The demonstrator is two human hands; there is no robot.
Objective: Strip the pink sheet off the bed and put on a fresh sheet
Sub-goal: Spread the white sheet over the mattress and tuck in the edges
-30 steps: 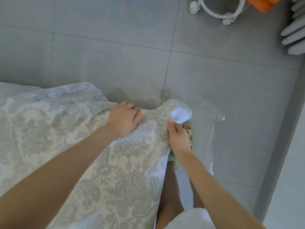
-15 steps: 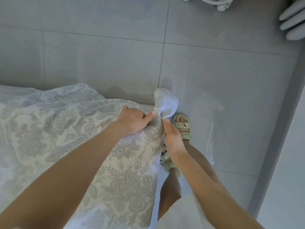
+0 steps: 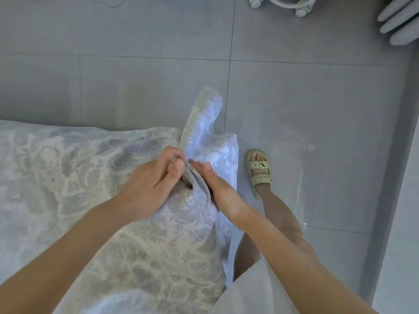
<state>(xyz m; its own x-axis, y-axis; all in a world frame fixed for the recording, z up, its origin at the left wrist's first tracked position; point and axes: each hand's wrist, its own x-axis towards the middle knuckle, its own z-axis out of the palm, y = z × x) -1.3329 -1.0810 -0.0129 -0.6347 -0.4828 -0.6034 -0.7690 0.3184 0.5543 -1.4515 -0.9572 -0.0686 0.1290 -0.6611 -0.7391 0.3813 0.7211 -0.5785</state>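
Observation:
A fresh sheet (image 3: 79,177), cream with a grey floral print, covers the bed at the left and lower part of the head view. Its corner (image 3: 204,116) stands up in a loose flap over the bed's corner, showing its paler underside. My left hand (image 3: 147,184) pinches a fold of the sheet at that corner between thumb and fingers. My right hand (image 3: 217,186) lies with straight fingers against the fabric on the corner's right side, thumb up. No pink sheet is in view.
Grey floor tiles (image 3: 306,98) surround the bed corner. My foot in a pale green sandal (image 3: 259,173) stands just right of the corner. A white wheeled base (image 3: 290,4) and a grey ribbed object (image 3: 401,21) sit at the top right. A wall edge (image 3: 394,177) runs down the right.
The sheet corner has risen from a small bunch into a tall flap. My left hand went from lying on the sheet to pinching a fold; my right hand now lies flatter against the corner.

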